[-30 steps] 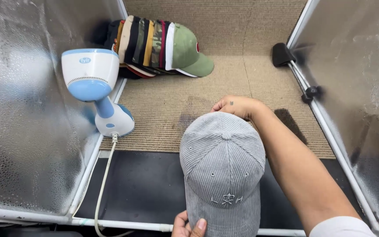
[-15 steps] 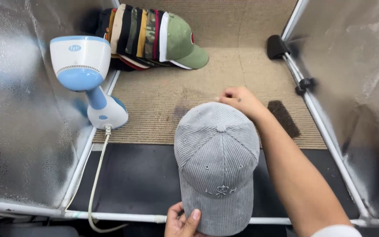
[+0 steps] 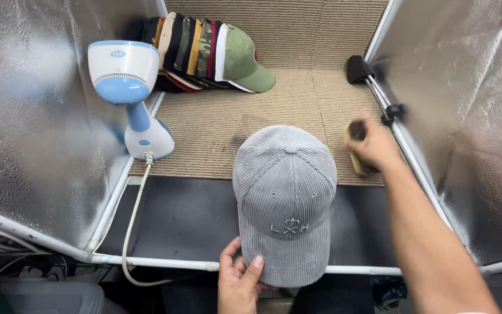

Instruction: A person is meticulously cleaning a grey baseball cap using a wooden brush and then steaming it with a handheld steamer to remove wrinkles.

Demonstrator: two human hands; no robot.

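Fingers of the left hand (image 3: 240, 285) pinch the grey corduroy cap's (image 3: 284, 197) brim; just beyond it, the right hand (image 3: 373, 145) closes on a dark wooden brush (image 3: 355, 148). Grip firmly.

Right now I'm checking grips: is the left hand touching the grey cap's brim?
Touching. The head view shows the left hand pinching the brim of the grey corduroy cap, thumb lying on top of the fabric.

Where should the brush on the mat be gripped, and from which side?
Grip the brush across its narrow wooden back, coming from above: it lies flat on the striped mat, long axis running away from the viewer. The right hand is already closing over its top there.
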